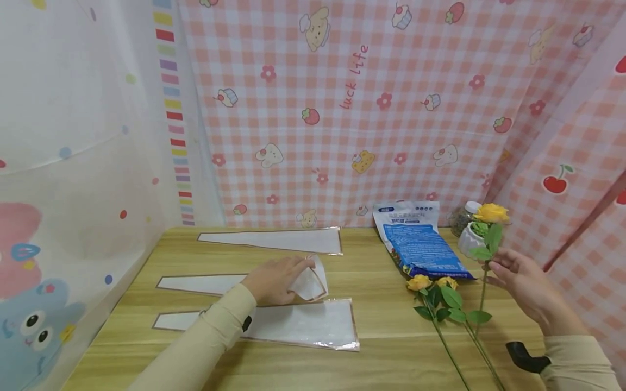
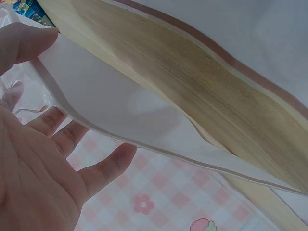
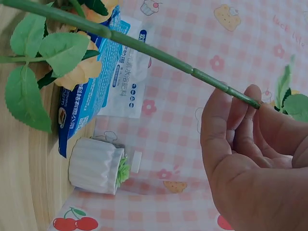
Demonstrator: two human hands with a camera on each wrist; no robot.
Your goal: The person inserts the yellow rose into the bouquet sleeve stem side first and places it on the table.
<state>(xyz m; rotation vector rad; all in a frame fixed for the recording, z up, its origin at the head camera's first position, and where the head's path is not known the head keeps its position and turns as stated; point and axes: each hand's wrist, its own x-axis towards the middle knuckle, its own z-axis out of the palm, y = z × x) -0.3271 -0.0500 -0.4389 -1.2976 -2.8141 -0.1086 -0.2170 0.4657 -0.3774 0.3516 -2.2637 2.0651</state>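
Observation:
My left hand (image 1: 276, 282) grips the wide end of the middle flower sleeve (image 1: 311, 282), a long tapered white and clear wrapper with a brown border. That end is lifted and bent up off the table. In the left wrist view the thumb and fingers lie at the edge of the sleeve (image 2: 115, 96), whose mouth gapes a little. My right hand (image 1: 530, 288) pinches the green stem (image 3: 159, 57) of a yellow rose (image 1: 491, 212), held upright above the table's right side. Two more yellow roses (image 1: 419, 282) lie on the table just left of that hand.
One flat sleeve (image 1: 274, 239) lies behind the middle one, another (image 1: 313, 323) in front. At the back right are a blue and white bag (image 1: 423, 244), a white ribbed pot (image 3: 94, 163) with a green plant, and a lidded jar (image 1: 461, 218). Checked cloth hangs behind the wooden table.

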